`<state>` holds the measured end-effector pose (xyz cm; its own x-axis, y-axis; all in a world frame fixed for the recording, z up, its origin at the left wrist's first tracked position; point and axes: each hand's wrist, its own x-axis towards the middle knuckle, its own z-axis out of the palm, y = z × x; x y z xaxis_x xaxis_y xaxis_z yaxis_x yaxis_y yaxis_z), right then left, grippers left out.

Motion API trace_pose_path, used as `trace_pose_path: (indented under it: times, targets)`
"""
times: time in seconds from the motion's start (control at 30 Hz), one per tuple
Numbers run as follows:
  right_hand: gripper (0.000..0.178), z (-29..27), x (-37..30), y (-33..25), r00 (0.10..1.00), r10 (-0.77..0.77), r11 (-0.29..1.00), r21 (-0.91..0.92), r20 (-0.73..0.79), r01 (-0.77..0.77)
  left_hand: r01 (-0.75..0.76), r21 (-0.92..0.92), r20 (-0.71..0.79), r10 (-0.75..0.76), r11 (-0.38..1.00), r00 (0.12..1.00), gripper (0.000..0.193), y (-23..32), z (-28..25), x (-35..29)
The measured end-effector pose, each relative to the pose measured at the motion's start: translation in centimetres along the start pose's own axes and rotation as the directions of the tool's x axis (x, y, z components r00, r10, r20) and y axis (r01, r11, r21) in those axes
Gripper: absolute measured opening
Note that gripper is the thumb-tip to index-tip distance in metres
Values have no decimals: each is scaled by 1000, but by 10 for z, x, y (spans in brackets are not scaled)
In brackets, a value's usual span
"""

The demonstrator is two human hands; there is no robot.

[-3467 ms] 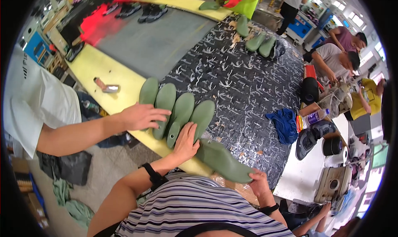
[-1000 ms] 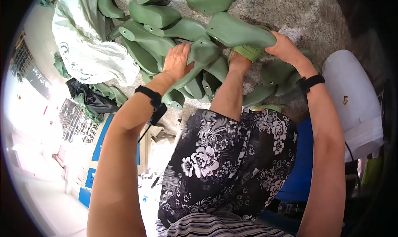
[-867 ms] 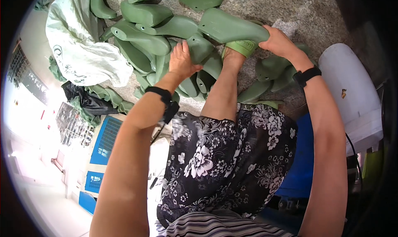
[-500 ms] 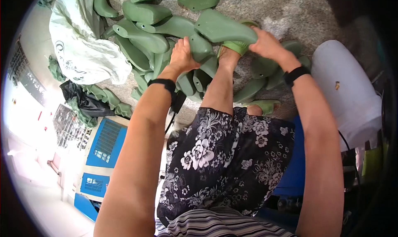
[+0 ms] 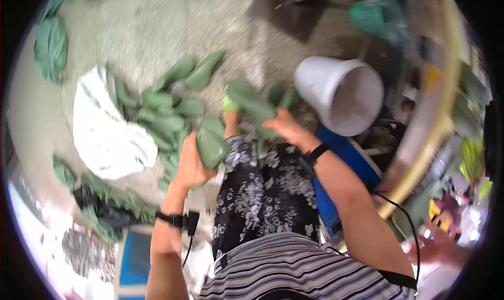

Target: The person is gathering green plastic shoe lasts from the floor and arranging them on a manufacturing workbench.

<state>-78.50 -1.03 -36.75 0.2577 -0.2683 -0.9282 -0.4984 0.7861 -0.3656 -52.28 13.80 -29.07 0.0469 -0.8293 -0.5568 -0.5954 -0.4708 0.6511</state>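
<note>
The concrete floor (image 5: 157, 32) spreads out beyond both hands, grey and rough. Just beyond and to the right of the right hand, a white plastic bucket (image 5: 341, 92) lies tipped on its side with its mouth turned toward the person. A crumpled white sack (image 5: 107, 137) lies on the floor well to the left of the left hand. Between the sack and the hands sits a loose pile of green shoe-shaped moulds (image 5: 168, 116), overlapping one another and fanning out from beside the left hand toward the far floor. A blue block (image 5: 344, 166) shows under the right forearm, below the bucket.

The right hand (image 5: 283, 129) is closed over a long green mould (image 5: 252, 108), fingers curled across its near end; the mould reaches away from the hand toward the upper left, above the knee of the flowered trousers (image 5: 262, 195). The left hand (image 5: 191, 163) is wrapped around a shorter green mould (image 5: 210, 145), which sits against its palm with the fingers folded round the lower side, just beside the trouser leg. The picture is blurred, so finer finger detail cannot be told. Each wrist wears a dark band (image 5: 315, 154).
</note>
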Motion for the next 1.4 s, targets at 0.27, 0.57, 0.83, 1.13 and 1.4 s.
trace_pose_path:
  times: [0.27,0.57,0.83,1.13,1.4]
  targets:
    - [39,-38,-255,-43,997,-79,921,385,18,66,-490,117,184,466,864,865,99,199,-86,-50]
    - [48,-85,-493,49,920,-381,747,556,-92,365,-829,11,486,721,559,493,101,404,-100,-115]
    - [62,-93,-602,208,821,-417,654,498,-390,569,-953,-142,663,741,267,109,90,528,-6,-191]
    - [54,-81,-618,338,724,-212,58,731,-656,680,-768,-228,647,497,-598,-579,62,606,182,-203]
    - [50,-84,-590,351,614,-135,-56,625,-777,779,-897,-106,824,467,-429,-321,56,595,202,-137]
